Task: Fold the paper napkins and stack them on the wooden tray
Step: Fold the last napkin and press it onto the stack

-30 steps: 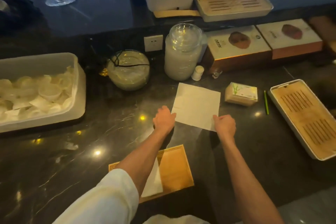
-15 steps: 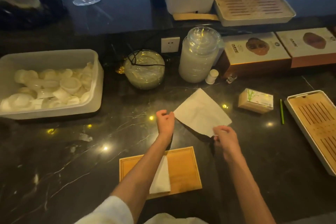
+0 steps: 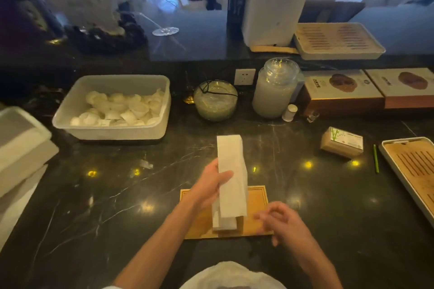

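Left fingers clamp a long folded paper napkin over the wooden tray; right fingers loose

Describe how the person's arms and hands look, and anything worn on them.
The left hand and right hand are bare, no gloves; no rings or watch are visible, though the right one is motion-blurred. Both forearms are uncovered as far as the frame shows. A white garment shows at the bottom centre.
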Available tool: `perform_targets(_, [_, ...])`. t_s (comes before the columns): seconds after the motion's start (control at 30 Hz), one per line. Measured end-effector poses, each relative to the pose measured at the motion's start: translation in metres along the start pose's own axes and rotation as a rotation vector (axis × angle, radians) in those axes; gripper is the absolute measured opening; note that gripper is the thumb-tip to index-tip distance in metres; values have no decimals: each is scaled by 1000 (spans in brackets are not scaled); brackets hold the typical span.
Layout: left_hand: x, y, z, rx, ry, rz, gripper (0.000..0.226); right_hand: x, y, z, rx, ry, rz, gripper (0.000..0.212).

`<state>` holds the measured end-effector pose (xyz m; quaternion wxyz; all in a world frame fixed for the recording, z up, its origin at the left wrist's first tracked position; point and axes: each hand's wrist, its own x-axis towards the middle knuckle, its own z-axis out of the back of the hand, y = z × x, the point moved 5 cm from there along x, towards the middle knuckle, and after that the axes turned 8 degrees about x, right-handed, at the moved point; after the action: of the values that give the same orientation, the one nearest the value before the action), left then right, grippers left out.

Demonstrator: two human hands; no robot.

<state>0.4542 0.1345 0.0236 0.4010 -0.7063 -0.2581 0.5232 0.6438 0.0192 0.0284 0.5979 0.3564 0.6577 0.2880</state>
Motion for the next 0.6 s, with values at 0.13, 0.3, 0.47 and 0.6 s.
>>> perform_targets(0.13, [-31, -25, 10, 29, 75, -100, 45, 2, 15, 19, -31, -160, 120, 20])
perform_targets(0.3, [-64, -45, 27, -44, 108, -179, 48, 27, 34, -22, 16, 35, 70, 68])
perform_targets(0.47, [-89, -47, 59, 64, -38, -190, 38, 42, 32, -60, 135, 205, 42, 49])
perform_targets(0.6, [-102, -35, 87, 205, -207, -137, 32, 44, 38, -62, 136, 171, 133, 51])
